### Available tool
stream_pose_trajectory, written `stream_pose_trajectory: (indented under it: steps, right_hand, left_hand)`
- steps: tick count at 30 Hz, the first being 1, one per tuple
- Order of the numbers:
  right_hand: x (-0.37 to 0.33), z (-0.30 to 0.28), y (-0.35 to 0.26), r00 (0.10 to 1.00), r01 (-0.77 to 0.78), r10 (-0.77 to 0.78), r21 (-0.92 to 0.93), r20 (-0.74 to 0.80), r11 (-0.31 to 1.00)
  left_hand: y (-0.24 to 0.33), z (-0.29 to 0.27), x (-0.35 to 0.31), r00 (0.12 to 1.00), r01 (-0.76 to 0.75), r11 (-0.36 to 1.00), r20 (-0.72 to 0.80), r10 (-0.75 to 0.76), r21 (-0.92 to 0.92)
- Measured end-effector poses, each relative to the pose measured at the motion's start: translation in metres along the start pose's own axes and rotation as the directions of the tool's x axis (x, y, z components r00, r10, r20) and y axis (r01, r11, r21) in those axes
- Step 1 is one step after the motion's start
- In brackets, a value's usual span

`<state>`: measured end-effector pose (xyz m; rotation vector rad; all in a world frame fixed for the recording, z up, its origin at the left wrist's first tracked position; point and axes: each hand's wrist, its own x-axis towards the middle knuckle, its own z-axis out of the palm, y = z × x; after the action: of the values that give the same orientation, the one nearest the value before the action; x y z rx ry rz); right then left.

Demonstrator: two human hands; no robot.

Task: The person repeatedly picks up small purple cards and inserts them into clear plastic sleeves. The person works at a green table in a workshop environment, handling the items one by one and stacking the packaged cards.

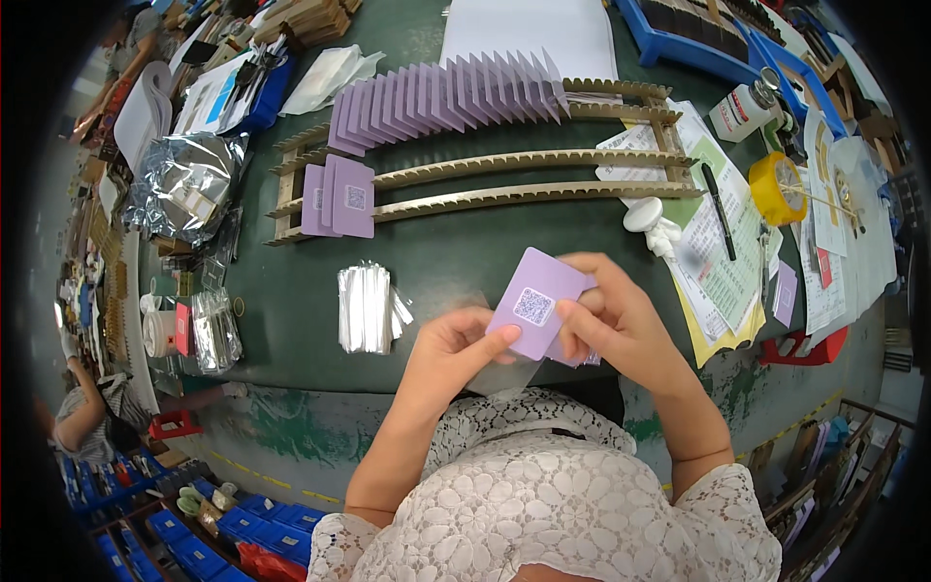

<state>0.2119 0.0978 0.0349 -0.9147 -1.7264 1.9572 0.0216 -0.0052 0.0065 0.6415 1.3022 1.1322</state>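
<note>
Between my hands, near the table's front edge, is a purple card [519, 282] with a square code printed on it. My left hand [454, 349] pinches its lower left corner, thumb on top. Under that hand a clear film [506, 376] shows, perhaps a plastic sleeve. My right hand [613, 315] grips the card's right side between thumb and fingers. More purple shows below the right fingers, partly hidden. Beyond, a notched wooden rack [533, 163] holds a row of upright purple cards [441, 97] in its far part. A few more cards [353, 199] lean at its near left end.
A bundle of clear plastic sleeves [366, 308] lies to the left. At right are papers [718, 281], a black pen [719, 209], yellow tape [777, 188], a white figurine [655, 225] and a white bottle [742, 112]. A silvery bag [189, 184] sits at far left.
</note>
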Motion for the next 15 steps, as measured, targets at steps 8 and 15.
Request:
stream_pose_trajectory:
  steps: [8, 15]
  right_hand:
    - [-0.011, 0.0, 0.009, 0.994, 0.103, -0.11, -0.267, -0.011, 0.958]
    - [-0.002, -0.03, 0.002, 0.987, -0.033, -0.036, -0.414, -0.157, 0.91]
  left_hand:
    - [0.008, 0.021, 0.012, 0.999, -0.022, 0.998, 0.033, 0.024, -0.061]
    - [0.009, -0.016, 0.015, 0.988, -0.148, 0.977, -0.06, 0.14, -0.153]
